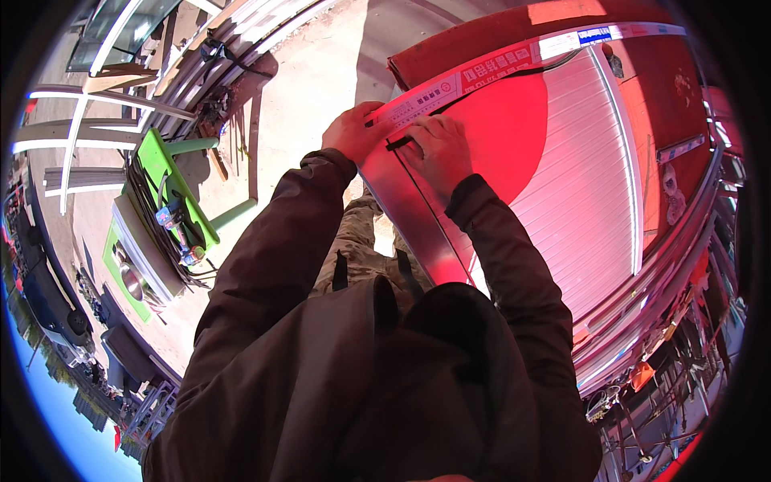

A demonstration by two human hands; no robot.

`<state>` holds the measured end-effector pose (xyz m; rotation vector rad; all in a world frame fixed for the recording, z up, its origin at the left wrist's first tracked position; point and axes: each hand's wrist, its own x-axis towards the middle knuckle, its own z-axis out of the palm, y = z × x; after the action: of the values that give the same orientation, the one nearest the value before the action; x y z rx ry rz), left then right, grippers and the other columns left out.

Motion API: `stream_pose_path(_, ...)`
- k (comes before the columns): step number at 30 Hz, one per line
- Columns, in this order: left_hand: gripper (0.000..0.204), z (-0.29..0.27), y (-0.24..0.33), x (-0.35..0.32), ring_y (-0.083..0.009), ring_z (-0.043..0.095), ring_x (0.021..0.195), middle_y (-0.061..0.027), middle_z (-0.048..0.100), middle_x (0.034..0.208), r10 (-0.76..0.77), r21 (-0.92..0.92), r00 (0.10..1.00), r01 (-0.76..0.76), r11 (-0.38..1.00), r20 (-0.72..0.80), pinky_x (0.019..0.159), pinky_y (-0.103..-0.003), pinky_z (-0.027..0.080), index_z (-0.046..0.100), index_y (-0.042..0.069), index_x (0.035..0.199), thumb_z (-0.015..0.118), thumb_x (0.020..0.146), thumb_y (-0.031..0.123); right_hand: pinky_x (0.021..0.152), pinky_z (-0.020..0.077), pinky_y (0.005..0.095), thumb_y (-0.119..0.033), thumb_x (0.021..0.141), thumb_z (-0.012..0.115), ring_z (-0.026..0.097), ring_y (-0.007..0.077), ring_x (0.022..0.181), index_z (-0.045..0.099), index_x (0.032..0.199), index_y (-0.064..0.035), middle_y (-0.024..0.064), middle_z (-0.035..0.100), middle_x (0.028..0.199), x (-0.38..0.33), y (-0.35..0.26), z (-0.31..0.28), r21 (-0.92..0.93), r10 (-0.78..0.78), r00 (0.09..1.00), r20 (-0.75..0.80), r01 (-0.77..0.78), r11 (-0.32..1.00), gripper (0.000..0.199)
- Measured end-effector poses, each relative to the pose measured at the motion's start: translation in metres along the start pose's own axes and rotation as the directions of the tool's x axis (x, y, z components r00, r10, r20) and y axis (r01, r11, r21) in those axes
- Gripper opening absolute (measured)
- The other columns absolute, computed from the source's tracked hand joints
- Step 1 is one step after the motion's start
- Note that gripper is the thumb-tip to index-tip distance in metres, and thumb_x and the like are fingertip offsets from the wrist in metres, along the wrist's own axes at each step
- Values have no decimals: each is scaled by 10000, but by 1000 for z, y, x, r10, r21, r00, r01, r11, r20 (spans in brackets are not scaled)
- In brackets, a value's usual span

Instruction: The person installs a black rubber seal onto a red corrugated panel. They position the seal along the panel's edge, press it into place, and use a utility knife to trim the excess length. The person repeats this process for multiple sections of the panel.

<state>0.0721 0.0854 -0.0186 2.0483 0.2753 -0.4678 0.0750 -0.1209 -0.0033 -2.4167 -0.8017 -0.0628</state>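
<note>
In the head view, the person is leaning over a large metal sheet (pixel 578 193) lying on a worktop, its ribbed face glowing red and white in the sun and filling the right half of the scene. A long straightedge (pixel 482 72) with red and white printed bands is lying across the far part of the sheet, running from the middle toward the far right. The left hand (pixel 351 131) is gripping the near left end of the straightedge, fingers curled over its edge and pressing it down at the sheet's left corner. The right hand (pixel 439 150) is resting just beside it on the sheet, fingers drawn together and pinching a dark marker (pixel 399 144) whose tip is touching the sheet right below the straightedge. Both dark sleeves are coming in from the lower edge. On the left, well apart from the hands, a green stand (pixel 173 181) is sitting on the concrete ground (pixel 321 56), draped with black cables (pixel 152 217), and long metal profiles (pixel 104 100) are lying at the far left.
</note>
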Motion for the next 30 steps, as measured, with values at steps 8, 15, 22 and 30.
stream_pose_path(8,528,-2,-8,4,-201,704,893,-119,737,1036,-63,-89,996,68,994,66,815,-325,541,635,34,1264,748,845,335,831,456,379,-166,968,605,580,214,891,607,964,-69,69,624,942,0,8,-8,444,260,952,-160,-166,881,97)
stream_pose_path(15,501,-4,-12,9,-150,675,839,-119,729,1024,-5,-61,999,7,998,39,782,-304,544,628,5,1273,747,862,265,604,391,288,-228,1056,463,413,106,649,506,822,-65,-5,454,766,-26,63,-54,992,904,410,-119,16,124,289)
stream_pose_path(22,422,-2,-9,13,-216,640,1058,-95,706,1101,130,217,988,-111,970,-77,927,-370,489,663,64,1243,728,862,233,687,469,376,-259,1015,531,433,147,606,521,939,-88,5,465,677,-64,98,-130,887,922,156,-354,370,277,188)
stream_pose_path(30,533,90,136,-77,-238,585,1168,-101,636,1151,191,-643,644,598,478,741,994,-386,454,575,38,1270,387,1065,493,985,453,375,-27,1008,480,601,224,1065,532,1146,-16,113,619,1100,-74,-68,-131,885,706,598,-381,15,465,148)
